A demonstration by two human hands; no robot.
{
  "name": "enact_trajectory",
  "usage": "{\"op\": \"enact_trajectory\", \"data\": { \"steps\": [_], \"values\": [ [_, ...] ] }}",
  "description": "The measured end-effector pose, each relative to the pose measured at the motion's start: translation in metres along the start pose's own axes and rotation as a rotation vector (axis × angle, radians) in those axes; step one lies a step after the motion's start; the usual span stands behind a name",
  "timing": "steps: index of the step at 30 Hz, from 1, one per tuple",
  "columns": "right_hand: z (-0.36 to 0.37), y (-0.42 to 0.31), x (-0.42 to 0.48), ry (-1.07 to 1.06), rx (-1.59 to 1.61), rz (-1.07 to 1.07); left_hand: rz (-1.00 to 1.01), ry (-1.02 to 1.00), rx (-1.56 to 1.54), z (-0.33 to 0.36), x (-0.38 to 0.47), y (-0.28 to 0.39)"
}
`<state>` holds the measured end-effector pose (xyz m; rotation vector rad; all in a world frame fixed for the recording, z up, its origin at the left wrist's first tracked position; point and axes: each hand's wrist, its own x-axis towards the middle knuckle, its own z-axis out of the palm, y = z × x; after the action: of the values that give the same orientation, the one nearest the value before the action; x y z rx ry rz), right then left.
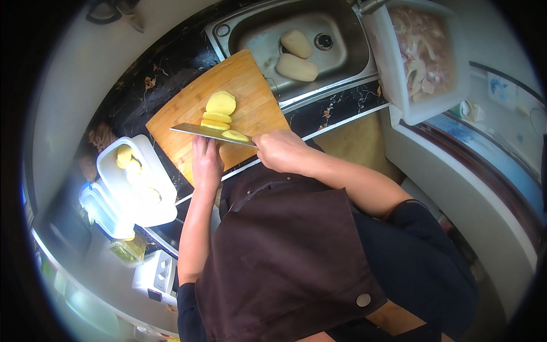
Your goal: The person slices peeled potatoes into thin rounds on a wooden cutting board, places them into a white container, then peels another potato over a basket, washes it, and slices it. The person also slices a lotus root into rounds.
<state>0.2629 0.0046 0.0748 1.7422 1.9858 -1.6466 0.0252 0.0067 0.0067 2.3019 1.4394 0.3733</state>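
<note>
My right hand (277,149) grips the handle of a broad-bladed kitchen knife (196,129) above a wooden cutting board (252,94). A pale yellow slice (235,136) shows against the blade near the handle. Just beyond the blade, several yellow potato slices (221,104) lie in an overlapping row on the board. My left hand (207,160) is at the board's near side, its fingertips close to the blade and partly hidden by it. Whether it holds a piece of potato cannot be seen.
Two peeled potatoes (297,67) lie in a steel sink (256,40). At right stands a translucent tub (397,85) of raw meat pieces in liquid. Left of the board, a white plastic container (164,209) holds yellow pieces, under strong glare. Dark marbled countertop (183,64) surrounds the board.
</note>
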Motion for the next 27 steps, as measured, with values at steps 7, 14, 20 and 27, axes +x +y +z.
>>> {"op": "enact_trajectory", "data": {
  "steps": [7, 14, 20, 27],
  "values": [
    [0.012, 0.002, 0.021, -0.012, 0.005, 0.002, 0.013, 0.014, 0.011, 0.004, -0.007, -0.007],
    [0.035, 0.011, 0.057, 0.003, 0.006, 0.016, 0.036, 0.072, -0.001, -0.002, -0.007, -0.003],
    [0.001, 0.000, 0.027, -0.057, 0.007, 0.040, -0.003, 0.035, -0.017, -0.006, -0.004, 0.001],
    [-0.005, -0.004, -0.020, 0.041, -0.075, -0.024, 0.005, 0.051, -0.010, 0.001, -0.004, 0.001]
  ]
}}
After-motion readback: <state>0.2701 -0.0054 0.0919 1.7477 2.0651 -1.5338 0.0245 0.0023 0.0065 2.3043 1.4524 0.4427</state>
